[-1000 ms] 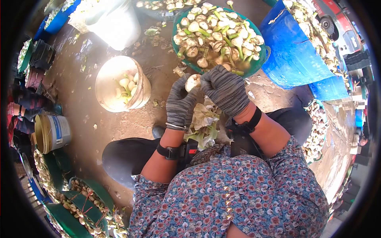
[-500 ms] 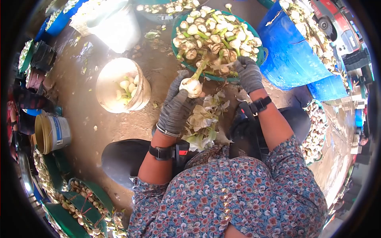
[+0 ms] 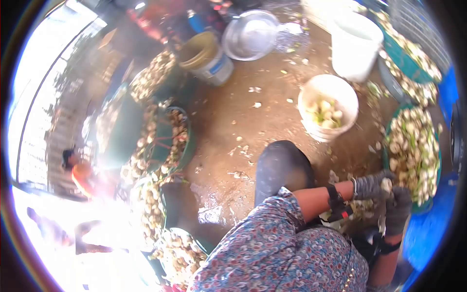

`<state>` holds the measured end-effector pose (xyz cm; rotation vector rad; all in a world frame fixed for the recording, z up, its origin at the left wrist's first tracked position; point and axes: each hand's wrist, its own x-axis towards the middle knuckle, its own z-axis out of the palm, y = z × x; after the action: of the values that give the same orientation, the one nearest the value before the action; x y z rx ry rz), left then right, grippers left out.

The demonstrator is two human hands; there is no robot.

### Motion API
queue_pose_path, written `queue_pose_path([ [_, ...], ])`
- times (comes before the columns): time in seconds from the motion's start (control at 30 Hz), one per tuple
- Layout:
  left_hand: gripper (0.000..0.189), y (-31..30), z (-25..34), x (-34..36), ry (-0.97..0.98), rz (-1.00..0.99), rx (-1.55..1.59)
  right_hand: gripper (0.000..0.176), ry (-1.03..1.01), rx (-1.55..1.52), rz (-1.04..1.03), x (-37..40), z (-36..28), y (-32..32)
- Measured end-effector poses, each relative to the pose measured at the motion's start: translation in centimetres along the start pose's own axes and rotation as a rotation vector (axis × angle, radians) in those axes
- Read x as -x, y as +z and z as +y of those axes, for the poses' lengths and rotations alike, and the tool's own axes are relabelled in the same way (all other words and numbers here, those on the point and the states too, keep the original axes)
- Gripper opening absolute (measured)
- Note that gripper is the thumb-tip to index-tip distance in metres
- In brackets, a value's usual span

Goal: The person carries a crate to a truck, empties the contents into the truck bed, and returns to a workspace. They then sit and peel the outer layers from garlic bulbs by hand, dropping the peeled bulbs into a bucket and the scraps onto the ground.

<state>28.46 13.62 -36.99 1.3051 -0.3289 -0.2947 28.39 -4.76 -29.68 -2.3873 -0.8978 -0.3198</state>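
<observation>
Grey-gloved, my left hand is closed around a pale white onion, which shows only in part between the two hands. My right hand, gloved the same way, is close against it with bent fingers; whether it also grips the onion is blurred. Both hands are beside the near edge of a green tub heaped with white onions and green stalks. Pale peeled skins lie below my forearms.
A white bucket holds several peeled onions, with another white bucket behind. A yellowish bucket and a metal basin stand farther off. Onion-filled green tubs line the left. A person in orange is far left.
My view has swung left, so hands and tub now appear at the right. My right hand has moved from the tub's edge to beside the left hand and the onion.
</observation>
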Motion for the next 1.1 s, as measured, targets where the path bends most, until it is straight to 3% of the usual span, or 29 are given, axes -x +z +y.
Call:
queue_pose_path([
  [0.1, 0.073, 1.0, 2.4, 1.2, -0.058, 0.028, 0.032, 0.003, 0.301, -0.247, -0.057, 0.9, 1.1, 1.0],
  [0.23, 0.069, 0.8, 2.0, 1.3, -0.014, 0.032, 0.091, 0.006, 0.309, -0.208, -0.112, 0.7, 2.2, 1.2],
  [0.27, 0.069, 0.4, 1.7, 0.8, -0.027, 0.03, 0.07, 0.02, 0.264, -0.187, -0.115, 0.6, 2.4, 0.8],
  [0.33, 0.065, 0.3, 1.0, 0.8, -0.02, 0.026, 0.047, 0.021, 0.297, -0.308, -0.06, 0.7, 0.1, -0.1],
  [0.37, 0.062, 0.2, 1.0, 1.3, -0.003, 0.028, 0.033, 0.019, 0.279, -0.213, -0.125, 1.0, 0.5, -0.1],
  [0.4, 0.06, 0.2, 0.4, 1.8, 0.002, 0.025, 0.028, 0.015, 0.275, -0.212, -0.045, 2.0, 0.4, 0.3],
  [0.43, 0.058, -0.1, 0.4, 2.1, -0.015, 0.016, 0.031, 0.012, 0.34, -0.155, -0.078, -0.5, -4.3, -1.1],
  [0.5, 0.057, -0.8, 1.1, 1.4, -0.125, -0.075, 0.06, 0.02, 0.156, -0.183, -0.019, 0.9, -0.9, -0.2],
  [0.53, 0.052, -0.1, 3.2, 2.5, -0.269, -0.075, 0.475, 0.018, 0.153, -0.092, 0.08, 1.6, -0.5, 0.7],
  [0.6, 0.057, -0.2, 3.6, 2.7, -0.136, -0.127, 0.29, 0.017, 0.225, 0.13, 0.033, 1.4, -1.2, 0.2],
  [0.63, 0.058, 0.3, 4.9, 2.8, -0.274, -0.085, 0.679, 0.016, 0.191, 0.009, 0.129, 1.5, -1.0, 0.4],
  [0.7, 0.059, 0.4, 3.5, 2.5, -0.271, -0.062, 0.77, 0.017, 0.261, -0.12, 0.234, 1.7, -0.5, 0.9],
  [0.87, 0.048, 0.7, 3.8, 2.0, -0.246, 0.121, 0.513, 0.017, 0.18, -0.009, 0.143, 0.7, -1.0, -2.0],
  [1.1, 0.051, 1.2, 2.1, 1.6, -0.183, 0.215, 0.169, 0.016, 0.187, 0.151, 0.117, 0.7, -1.4, -0.7],
])
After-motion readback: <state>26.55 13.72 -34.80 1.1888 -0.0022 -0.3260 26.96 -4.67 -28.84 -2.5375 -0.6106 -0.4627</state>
